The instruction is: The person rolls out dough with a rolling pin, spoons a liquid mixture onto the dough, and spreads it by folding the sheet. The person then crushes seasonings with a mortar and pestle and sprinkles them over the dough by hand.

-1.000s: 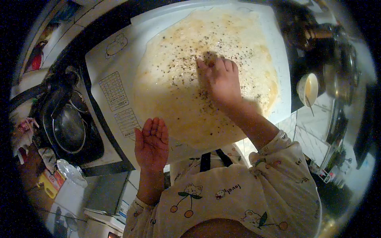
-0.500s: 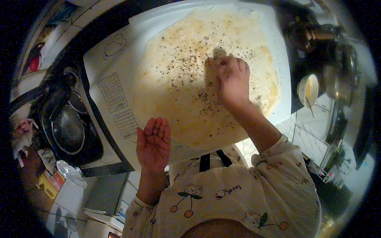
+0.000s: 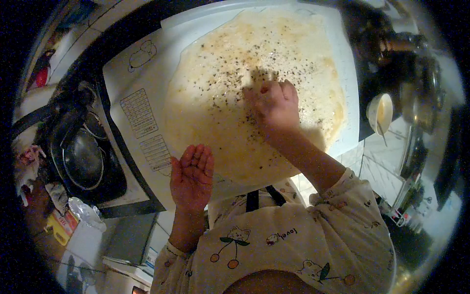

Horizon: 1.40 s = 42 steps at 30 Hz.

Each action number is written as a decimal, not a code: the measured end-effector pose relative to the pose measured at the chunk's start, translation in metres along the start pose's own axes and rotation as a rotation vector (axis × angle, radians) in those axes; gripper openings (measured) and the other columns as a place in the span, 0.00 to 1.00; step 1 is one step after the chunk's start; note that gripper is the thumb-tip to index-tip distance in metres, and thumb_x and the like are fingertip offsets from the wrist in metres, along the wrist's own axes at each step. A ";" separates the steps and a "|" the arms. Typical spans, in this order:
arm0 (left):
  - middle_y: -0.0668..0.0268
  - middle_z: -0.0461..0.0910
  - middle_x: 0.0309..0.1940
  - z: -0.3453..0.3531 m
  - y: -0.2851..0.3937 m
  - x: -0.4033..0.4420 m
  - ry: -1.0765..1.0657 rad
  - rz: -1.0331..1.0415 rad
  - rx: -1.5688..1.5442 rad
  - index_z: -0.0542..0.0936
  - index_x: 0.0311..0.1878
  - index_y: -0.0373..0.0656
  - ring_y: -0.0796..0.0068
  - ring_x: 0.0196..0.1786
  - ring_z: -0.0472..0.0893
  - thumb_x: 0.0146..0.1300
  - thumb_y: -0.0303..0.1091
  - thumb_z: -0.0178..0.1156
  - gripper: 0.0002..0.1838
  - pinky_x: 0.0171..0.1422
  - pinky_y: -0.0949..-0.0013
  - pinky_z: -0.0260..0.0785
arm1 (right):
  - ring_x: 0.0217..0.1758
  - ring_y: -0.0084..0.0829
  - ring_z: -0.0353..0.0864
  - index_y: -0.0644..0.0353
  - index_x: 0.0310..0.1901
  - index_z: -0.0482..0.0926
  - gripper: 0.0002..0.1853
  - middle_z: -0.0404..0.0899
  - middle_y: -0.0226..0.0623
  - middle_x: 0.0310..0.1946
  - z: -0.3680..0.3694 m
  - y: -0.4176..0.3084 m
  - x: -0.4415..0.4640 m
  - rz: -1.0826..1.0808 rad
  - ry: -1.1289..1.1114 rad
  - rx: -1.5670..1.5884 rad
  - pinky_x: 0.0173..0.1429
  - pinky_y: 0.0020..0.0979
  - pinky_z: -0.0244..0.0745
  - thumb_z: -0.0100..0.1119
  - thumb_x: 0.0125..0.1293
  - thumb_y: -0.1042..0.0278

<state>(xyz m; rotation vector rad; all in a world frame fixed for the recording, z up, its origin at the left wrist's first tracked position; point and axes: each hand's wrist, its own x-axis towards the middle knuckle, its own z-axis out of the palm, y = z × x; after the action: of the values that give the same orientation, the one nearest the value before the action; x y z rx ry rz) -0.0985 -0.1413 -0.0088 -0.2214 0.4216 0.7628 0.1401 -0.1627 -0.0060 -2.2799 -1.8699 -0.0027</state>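
A wide, thin sheet of dough lies on a white printed mat. It has a shiny, yellowish coating, and dark specks, perhaps pepper or seeds, are scattered over its upper and middle part. My right hand is above the middle of the dough, fingers curled together and pointing down. What they pinch, if anything, is hidden. Near the lower left edge of the dough, my left hand is palm up with its fingers stretched out. Nothing can be made out on that palm.
To the right stands a bowl of yellowish liquid with a utensil in it. A gas hob with a dark pan is on the left. Below it sits a foil-covered container. Metal pots stand at the far right.
My right hand has moved slightly left and down over the dough, fingers still together. More dark specks show near where it was. My left hand has barely shifted.
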 end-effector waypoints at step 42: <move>0.52 0.70 0.53 0.003 -0.001 -0.004 0.098 -0.046 0.125 0.71 0.52 0.34 0.60 0.59 0.68 0.67 0.47 0.39 0.25 0.66 0.61 0.56 | 0.42 0.42 0.71 0.56 0.49 0.71 0.18 0.69 0.44 0.37 -0.002 -0.039 -0.041 -0.012 -0.108 0.062 0.61 0.52 0.58 0.49 0.54 0.68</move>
<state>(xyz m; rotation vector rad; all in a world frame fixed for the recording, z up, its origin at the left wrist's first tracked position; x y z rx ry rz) -0.0990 -0.1434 -0.0044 -0.1511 0.5536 0.6801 0.0943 -0.1955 -0.0034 -2.2695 -1.9064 0.1777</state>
